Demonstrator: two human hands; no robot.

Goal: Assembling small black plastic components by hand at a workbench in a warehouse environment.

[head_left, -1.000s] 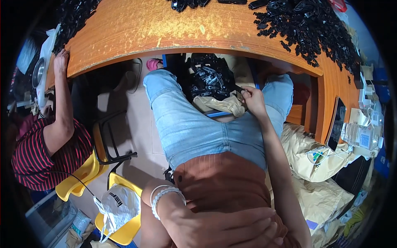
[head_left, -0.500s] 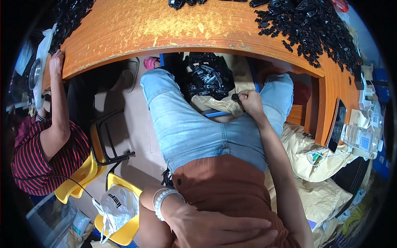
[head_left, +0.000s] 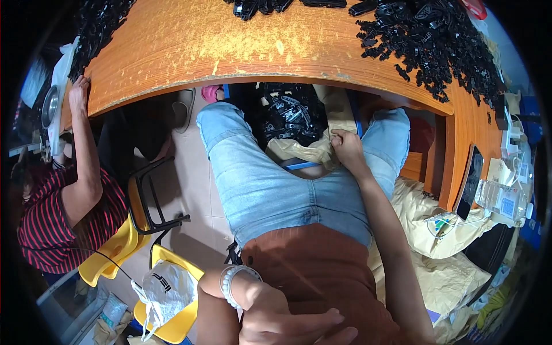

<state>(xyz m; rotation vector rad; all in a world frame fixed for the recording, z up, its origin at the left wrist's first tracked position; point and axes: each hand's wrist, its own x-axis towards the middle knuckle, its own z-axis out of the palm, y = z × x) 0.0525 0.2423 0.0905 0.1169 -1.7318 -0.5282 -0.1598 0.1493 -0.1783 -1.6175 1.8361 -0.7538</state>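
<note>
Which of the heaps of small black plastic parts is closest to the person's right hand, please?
The heap in the tan bag between the knees, black parts under the table edge. The right hand grips that bag's rim; the other heaps lie up on the orange table.

Curved orange table [head_left: 190, 52] bearing heaps of small black plastic parts [head_left: 437, 40] at right, top and left edges; surface worn.

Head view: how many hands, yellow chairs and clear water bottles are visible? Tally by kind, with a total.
Hands: 3, the person's left hand, right hand, and a co-worker's hand
Yellow chairs: 2, chair and chair
Clear water bottles: 1, water bottle
Total: 6
</note>
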